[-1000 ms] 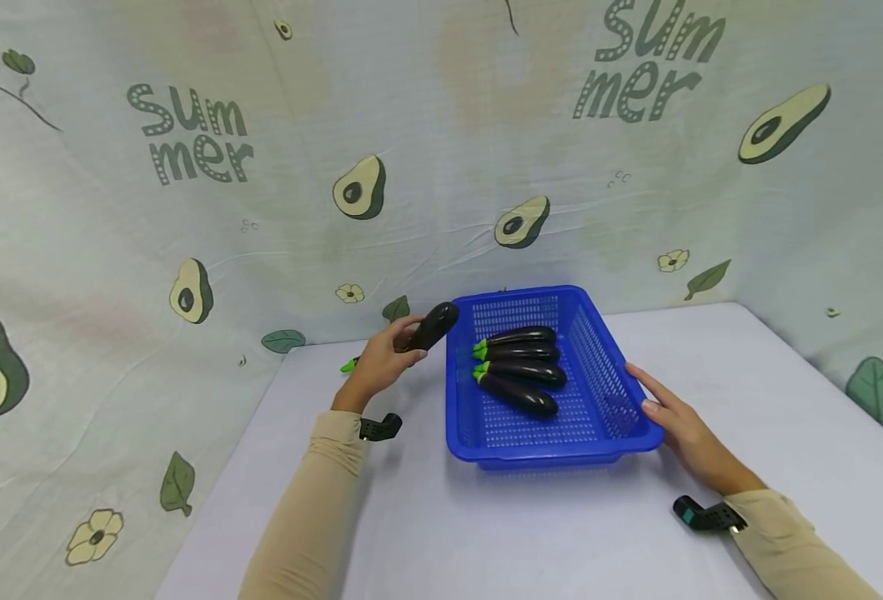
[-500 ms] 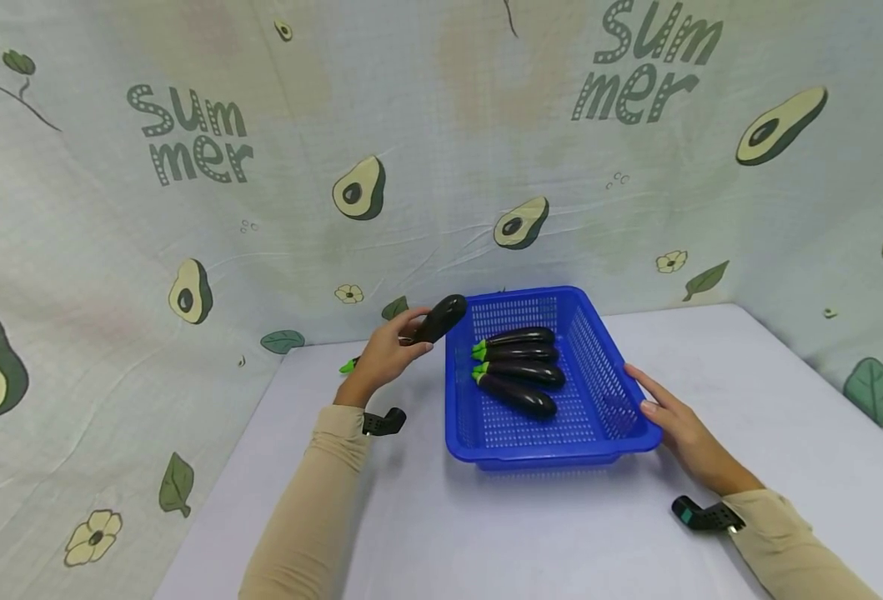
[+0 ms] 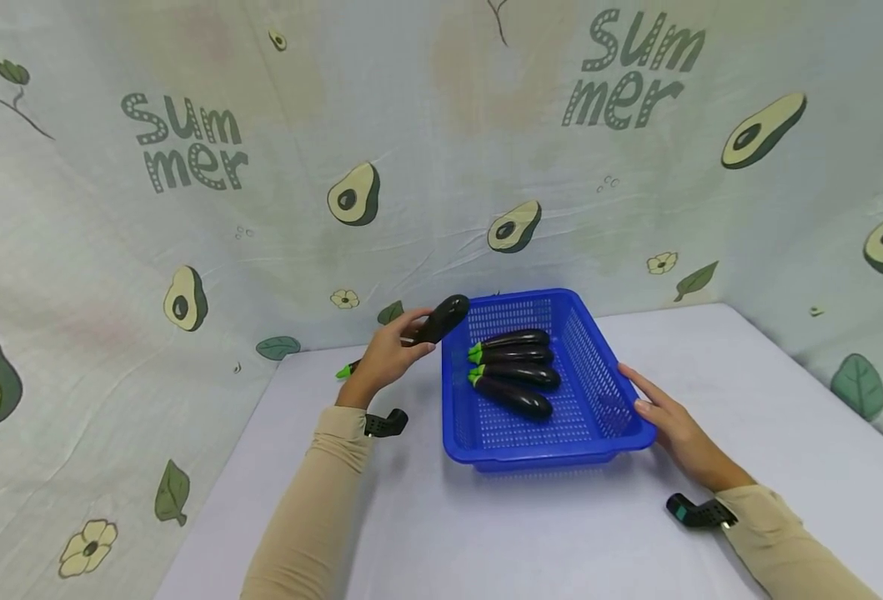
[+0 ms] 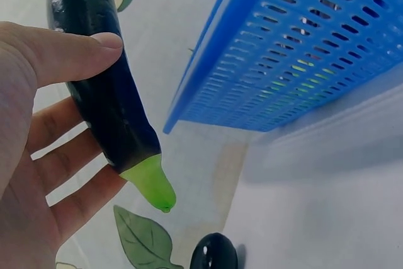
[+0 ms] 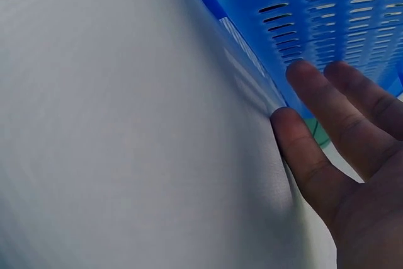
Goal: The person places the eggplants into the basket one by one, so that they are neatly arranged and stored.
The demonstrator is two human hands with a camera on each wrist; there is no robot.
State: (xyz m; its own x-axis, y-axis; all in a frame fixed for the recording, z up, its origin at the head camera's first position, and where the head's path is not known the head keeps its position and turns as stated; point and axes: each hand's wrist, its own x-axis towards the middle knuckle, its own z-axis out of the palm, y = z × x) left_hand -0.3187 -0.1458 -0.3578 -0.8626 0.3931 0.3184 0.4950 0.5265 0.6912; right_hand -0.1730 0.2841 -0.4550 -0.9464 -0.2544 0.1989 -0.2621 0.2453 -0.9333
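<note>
My left hand (image 3: 387,357) holds an eggplant (image 3: 449,315) above the table, just off the left rim of the blue basket (image 3: 539,456). In the left wrist view the thumb lies across this eggplant (image 4: 110,111), its green stem end pointing down, with fingers behind it. Inside the basket several eggplants (image 3: 516,377) lie side by side, green ends to the left. My right hand (image 3: 681,435) rests against the basket's right side; in the right wrist view its fairly straight fingers (image 5: 343,118) touch the perforated wall. Another eggplant (image 3: 347,370) lies on the table, mostly hidden behind my left hand.
The basket stands on a white table (image 3: 501,533) towards its back edge. Behind hangs a pale cloth (image 3: 426,167) printed with avocados, leaves and lettering. Both wrists carry black straps with a small device (image 3: 387,423).
My left hand has lifted the eggplant slightly up and to the right, towards the basket's rim. The right hand keeps its place on the basket. The head view has shifted a little.
</note>
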